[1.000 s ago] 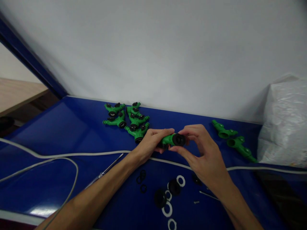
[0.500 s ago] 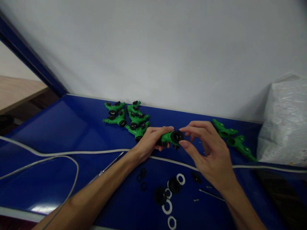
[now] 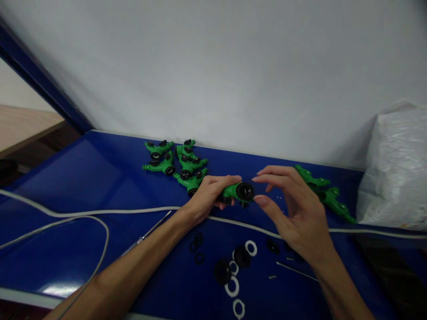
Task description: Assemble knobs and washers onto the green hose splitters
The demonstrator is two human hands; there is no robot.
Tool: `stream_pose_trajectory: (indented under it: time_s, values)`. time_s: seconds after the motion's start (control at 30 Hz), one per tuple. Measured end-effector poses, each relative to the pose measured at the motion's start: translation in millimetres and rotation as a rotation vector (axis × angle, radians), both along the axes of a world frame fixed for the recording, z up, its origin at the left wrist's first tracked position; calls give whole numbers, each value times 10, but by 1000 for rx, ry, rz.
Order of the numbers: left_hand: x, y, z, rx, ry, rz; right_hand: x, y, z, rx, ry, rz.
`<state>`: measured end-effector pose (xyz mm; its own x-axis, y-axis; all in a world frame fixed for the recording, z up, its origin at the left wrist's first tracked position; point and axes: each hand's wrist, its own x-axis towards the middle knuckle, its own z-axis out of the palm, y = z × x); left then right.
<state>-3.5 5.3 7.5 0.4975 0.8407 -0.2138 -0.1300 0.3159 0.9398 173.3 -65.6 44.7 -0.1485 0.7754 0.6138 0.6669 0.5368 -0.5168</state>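
Observation:
My left hand is closed around a green Y-shaped hose splitter, whose black round collar faces toward me and to the right. Part of the splitter's body is hidden by the fingers. Just right of the collar, my right hand hovers with thumb and fingers apart and nothing between them. Below the hands lie white ring washers, black round caps and small black rings.
Several green splitters with black valves stand at the back left. Two bare green bodies lie by a plastic-wrapped bundle. A white cable crosses the blue table. A screwdriver lies beside my left forearm.
My right hand has drawn back slightly to the right, its fingertips leaving the collar. The collar's opening now faces me more directly. My left hand keeps its hold.

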Motion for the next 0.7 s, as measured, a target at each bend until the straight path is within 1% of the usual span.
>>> stream_pose_trajectory:
  time_s: [0.13, 0.2, 0.3, 0.33, 0.5, 0.53, 0.67, 0.7]
  values:
    - [-5, -2, -14, 36, -17, 5, -24, -1, -20, -48, -71, 102]
    - [-3, 1, -15, 39, -8, 4, -11, 8, -20, -26, -55, 77]
    - [2, 4, -3, 36, 19, -9, 27, 20, -9, 23, -11, -3]
    - [2, 3, 0, 38, 24, -14, 34, 20, -7, 24, -12, -3]
    - [-3, -3, -13, 63, 2, -7, 20, 3, -10, -38, -85, 137]
    - [-3, -2, -16, 61, 2, -3, 22, 1, -8, -32, -81, 130]
    - [1, 3, -4, 48, 13, -6, 60, 6, 11, 20, -26, 22]
    - [2, 4, -1, 48, 9, -9, 65, 8, 13, 21, -20, 20]
